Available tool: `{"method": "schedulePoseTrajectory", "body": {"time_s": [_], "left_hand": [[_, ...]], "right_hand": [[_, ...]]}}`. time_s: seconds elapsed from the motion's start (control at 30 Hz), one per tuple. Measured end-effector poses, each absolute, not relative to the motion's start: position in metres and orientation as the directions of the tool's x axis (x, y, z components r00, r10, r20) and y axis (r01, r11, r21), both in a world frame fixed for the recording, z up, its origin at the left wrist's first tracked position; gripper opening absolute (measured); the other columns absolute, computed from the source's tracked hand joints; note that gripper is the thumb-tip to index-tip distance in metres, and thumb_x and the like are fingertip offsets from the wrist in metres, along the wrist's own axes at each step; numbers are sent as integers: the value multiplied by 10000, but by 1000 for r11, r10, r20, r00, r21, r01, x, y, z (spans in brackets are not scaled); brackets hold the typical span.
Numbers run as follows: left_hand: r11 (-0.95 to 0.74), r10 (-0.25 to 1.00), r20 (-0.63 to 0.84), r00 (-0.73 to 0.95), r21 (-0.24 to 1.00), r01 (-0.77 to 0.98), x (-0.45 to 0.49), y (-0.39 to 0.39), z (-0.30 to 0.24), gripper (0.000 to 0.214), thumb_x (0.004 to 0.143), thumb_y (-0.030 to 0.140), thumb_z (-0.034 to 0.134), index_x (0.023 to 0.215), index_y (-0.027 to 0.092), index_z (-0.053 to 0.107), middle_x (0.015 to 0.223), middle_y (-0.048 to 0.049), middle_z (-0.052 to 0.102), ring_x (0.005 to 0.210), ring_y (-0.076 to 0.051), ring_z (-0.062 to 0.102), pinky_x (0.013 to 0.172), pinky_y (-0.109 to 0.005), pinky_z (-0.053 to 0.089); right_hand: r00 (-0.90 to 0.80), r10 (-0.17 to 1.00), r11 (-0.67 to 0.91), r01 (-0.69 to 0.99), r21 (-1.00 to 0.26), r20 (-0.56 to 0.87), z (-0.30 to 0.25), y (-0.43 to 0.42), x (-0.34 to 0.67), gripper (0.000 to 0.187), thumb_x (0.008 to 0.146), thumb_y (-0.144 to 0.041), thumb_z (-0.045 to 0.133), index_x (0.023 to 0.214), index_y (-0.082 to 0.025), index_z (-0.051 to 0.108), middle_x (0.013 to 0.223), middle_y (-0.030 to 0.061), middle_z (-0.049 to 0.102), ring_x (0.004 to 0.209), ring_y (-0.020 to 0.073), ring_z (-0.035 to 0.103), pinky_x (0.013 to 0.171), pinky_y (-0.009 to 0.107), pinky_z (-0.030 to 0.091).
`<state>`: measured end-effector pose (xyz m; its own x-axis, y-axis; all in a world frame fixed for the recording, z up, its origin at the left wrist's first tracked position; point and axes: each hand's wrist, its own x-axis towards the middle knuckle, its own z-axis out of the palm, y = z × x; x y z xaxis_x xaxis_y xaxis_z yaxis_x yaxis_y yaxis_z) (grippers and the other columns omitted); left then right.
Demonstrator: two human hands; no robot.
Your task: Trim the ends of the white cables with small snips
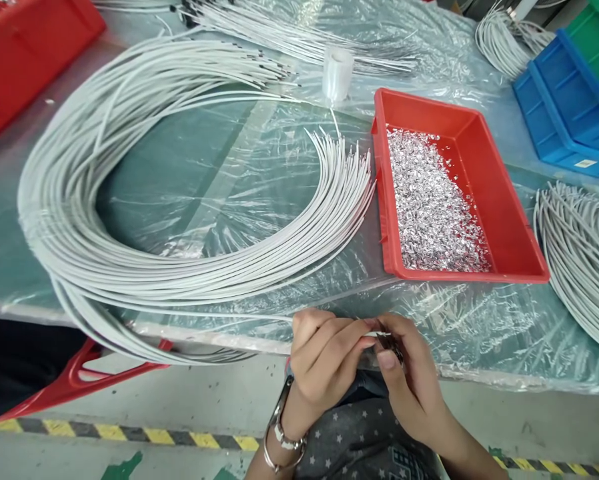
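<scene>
At the table's front edge, my left hand [324,357] is closed around one white cable [259,317], which runs in from the left. The cable's white end pokes out past the fingertips toward my right hand [417,377]. Thumb and fingers of that hand are closed on a small dark metal piece [390,347], mostly hidden by the fingers; its kind cannot be made out. Cable end and metal piece meet between the two hands. Beyond them lies a big curved bundle of white cables [219,277], its cut ends pointing up near the middle of the table.
A red bin [499,193] with many small shiny silver scraps stands right of the bundle. A clear film roll [337,73] is behind it. Blue bins [569,100] and another grey cable bundle [579,260] are at the right; a red crate [34,60] is at upper left.
</scene>
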<state>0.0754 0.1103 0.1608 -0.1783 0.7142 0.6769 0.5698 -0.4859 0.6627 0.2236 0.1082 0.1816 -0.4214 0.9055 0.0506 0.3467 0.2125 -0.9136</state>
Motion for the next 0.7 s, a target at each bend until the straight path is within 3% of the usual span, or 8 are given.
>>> {"method": "schedulePoseTrajectory", "body": {"time_s": [0.13,0.3,0.5,0.7], "left_hand": [[-492,712,677,-183,668,558,75,111,160,158,1031,213,508,946,174,636,726,-26,728,657,-165,549,651,-324,410],[-497,711,678,-187,673,548,75,109,159,151,1023,202,527,937,166,646,723,-33,727,659,-164,541,648,-326,408],[-532,684,703,-195,664,526,74,110,157,166,1009,175,551,897,119,660,715,-53,723,647,-154,535,633,-317,404],[-545,675,705,-216,674,499,75,113,159,192,1012,171,553,873,97,662,708,-62,724,642,-141,534,626,-311,398]], "right_hand": [[-410,912,167,342,-925,13,183,106,225,251,1048,-320,461,1299,-309,461,1107,35,612,959,176,616,831,259,484],[-421,904,52,271,-961,-70,186,107,225,231,1049,-295,473,1277,-334,466,987,0,616,831,134,603,710,208,473],[-426,880,-153,169,-974,-212,189,108,225,194,1056,-346,468,1239,-307,518,808,-25,485,679,112,446,611,220,376],[-448,855,-244,98,-965,-262,185,105,225,186,1062,-387,443,1200,-302,534,796,-31,414,639,103,350,563,229,298]]}}
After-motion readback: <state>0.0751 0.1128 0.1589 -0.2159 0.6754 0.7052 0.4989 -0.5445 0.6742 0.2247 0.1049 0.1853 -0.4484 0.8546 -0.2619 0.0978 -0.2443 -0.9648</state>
